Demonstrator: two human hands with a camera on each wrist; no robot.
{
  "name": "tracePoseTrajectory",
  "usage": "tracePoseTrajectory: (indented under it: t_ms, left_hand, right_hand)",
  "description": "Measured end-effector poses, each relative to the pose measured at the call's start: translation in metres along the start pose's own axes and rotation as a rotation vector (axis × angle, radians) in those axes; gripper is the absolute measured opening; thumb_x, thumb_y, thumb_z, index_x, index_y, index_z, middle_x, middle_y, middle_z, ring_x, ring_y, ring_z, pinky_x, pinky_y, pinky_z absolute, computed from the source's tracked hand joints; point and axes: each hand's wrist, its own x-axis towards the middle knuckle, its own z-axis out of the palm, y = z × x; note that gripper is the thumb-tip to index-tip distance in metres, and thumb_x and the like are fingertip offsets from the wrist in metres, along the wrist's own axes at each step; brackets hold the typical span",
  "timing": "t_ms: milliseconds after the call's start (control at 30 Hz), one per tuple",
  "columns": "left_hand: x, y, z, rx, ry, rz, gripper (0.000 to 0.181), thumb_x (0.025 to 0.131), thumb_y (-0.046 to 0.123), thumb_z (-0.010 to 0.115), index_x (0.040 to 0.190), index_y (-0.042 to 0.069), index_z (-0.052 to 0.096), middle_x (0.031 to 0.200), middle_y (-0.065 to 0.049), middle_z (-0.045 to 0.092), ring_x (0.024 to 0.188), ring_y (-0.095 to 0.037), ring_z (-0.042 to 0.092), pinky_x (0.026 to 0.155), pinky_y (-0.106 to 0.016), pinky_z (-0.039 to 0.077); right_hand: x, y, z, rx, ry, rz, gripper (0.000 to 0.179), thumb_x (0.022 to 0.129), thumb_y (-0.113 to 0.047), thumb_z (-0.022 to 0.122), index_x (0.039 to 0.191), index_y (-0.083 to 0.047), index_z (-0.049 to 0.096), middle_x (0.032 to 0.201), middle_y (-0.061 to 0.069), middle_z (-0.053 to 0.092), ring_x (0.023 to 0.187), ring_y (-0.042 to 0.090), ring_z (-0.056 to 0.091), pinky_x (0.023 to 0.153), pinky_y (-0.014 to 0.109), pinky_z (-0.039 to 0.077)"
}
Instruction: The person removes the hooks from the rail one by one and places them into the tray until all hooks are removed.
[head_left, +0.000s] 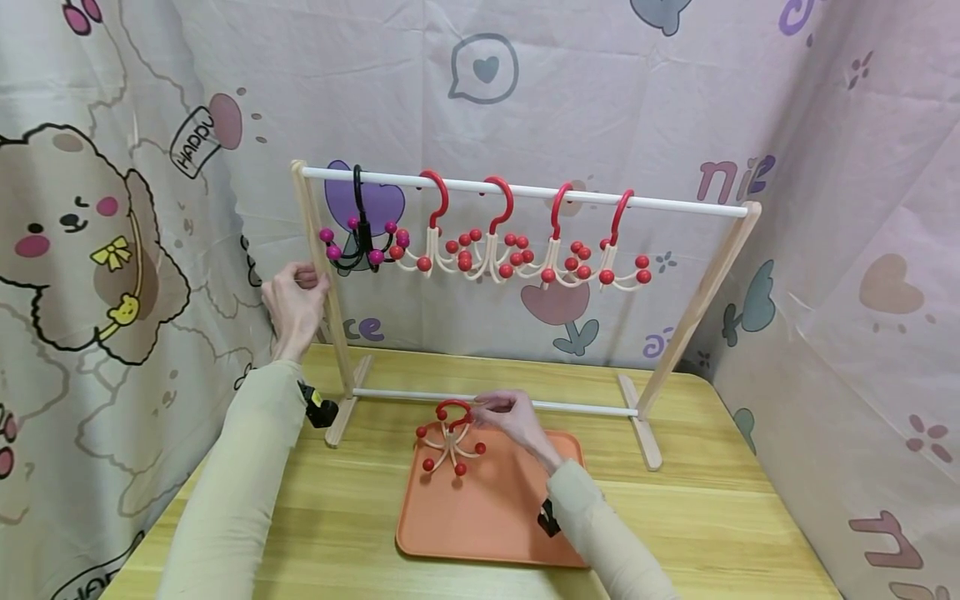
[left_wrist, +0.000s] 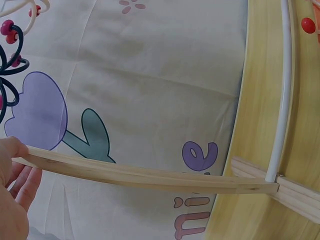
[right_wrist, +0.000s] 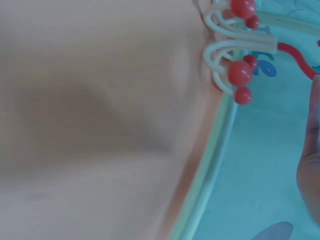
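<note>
My left hand (head_left: 294, 304) grips the left wooden post (head_left: 338, 337) of a small hanging rack; the left wrist view shows the thumb along one side of that post (left_wrist: 140, 175) and fingers behind it. By its red hook, my right hand (head_left: 513, 421) pinches a cream octopus-style hanger (head_left: 451, 442) with red ball tips, which overlaps the back of the orange tray (head_left: 487, 521). Seen from the right wrist, the hanger (right_wrist: 250, 42) extends sideways from the hand (right_wrist: 311, 150), whose fingertips are partly cut off.
Along the rack's white top bar (head_left: 697, 203) hang a black hanger (head_left: 364, 237) with magenta balls and several red-hooked cream hangers (head_left: 492, 250). A lower white bar (head_left: 577, 407) joins the wooden feet (head_left: 641, 425). Printed curtains (head_left: 480, 125) stand close behind the wooden table (head_left: 705, 517).
</note>
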Motion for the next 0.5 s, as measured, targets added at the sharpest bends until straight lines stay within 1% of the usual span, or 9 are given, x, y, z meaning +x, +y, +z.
tracePoseTrajectory:
  t_ms: [67, 167, 233, 300, 367, 500]
  left_hand:
    - [0.000, 0.000, 0.000, 0.002, 0.001, -0.001, 0.026, 0.092, 0.009, 0.066, 0.114, -0.003, 0.070, 0.108, -0.026, 0.074, 0.099, -0.034, 0.067, 0.104, -0.042, 0.045]
    - [0.000, 0.000, 0.000, 0.007, 0.002, 0.002, 0.026, 0.092, 0.009, 0.066, 0.114, -0.003, 0.070, 0.108, -0.026, 0.074, 0.099, -0.034, 0.066, 0.103, -0.042, 0.045]
    - [0.001, 0.000, 0.000, 0.007, 0.004, 0.005, 0.026, 0.092, 0.009, 0.066, 0.114, -0.003, 0.070, 0.108, -0.026, 0.074, 0.099, -0.034, 0.066, 0.104, -0.041, 0.044]
    - [0.001, 0.001, 0.000, 0.012, 0.010, 0.006, 0.025, 0.092, 0.010, 0.066, 0.114, -0.003, 0.071, 0.108, -0.026, 0.074, 0.099, -0.034, 0.067, 0.104, -0.041, 0.044]
    - [0.001, 0.001, -0.001, 0.016, 0.018, 0.014, 0.025, 0.092, 0.010, 0.066, 0.113, -0.003, 0.071, 0.106, -0.025, 0.075, 0.098, -0.036, 0.068, 0.103, -0.042, 0.044]
    - [0.002, 0.001, -0.001, 0.020, 0.023, 0.021, 0.025, 0.092, 0.010, 0.065, 0.112, -0.003, 0.072, 0.105, -0.025, 0.075, 0.098, -0.038, 0.069, 0.104, -0.042, 0.043]
  right_hand:
    - [0.001, -0.004, -0.004, -0.015, 0.015, -0.007, 0.030, 0.091, -0.005, 0.071, 0.116, 0.011, 0.068, 0.101, 0.036, 0.071, 0.080, 0.034, 0.076, 0.080, 0.052, 0.060]
    - [0.003, -0.013, -0.011, -0.030, 0.036, -0.034, 0.029, 0.091, -0.005, 0.071, 0.115, 0.011, 0.068, 0.100, 0.036, 0.071, 0.077, 0.027, 0.076, 0.079, 0.049, 0.061]
    - [0.004, -0.020, -0.016, -0.034, 0.050, -0.064, 0.028, 0.091, -0.004, 0.071, 0.115, 0.011, 0.068, 0.099, 0.038, 0.070, 0.074, 0.018, 0.075, 0.077, 0.045, 0.062]
    - [0.006, -0.028, -0.022, -0.041, 0.071, -0.090, 0.026, 0.091, -0.004, 0.071, 0.113, 0.010, 0.069, 0.097, 0.038, 0.070, 0.071, 0.009, 0.073, 0.075, 0.038, 0.063]
    - [0.007, -0.036, -0.028, -0.029, 0.092, -0.122, 0.026, 0.091, -0.003, 0.071, 0.112, 0.011, 0.068, 0.095, 0.039, 0.070, 0.069, 0.007, 0.072, 0.072, 0.033, 0.063]
    - [0.010, -0.052, -0.041, 0.021, 0.139, -0.184, 0.025, 0.090, 0.000, 0.070, 0.109, 0.016, 0.067, 0.091, 0.039, 0.069, 0.067, 0.009, 0.073, 0.068, 0.031, 0.062]
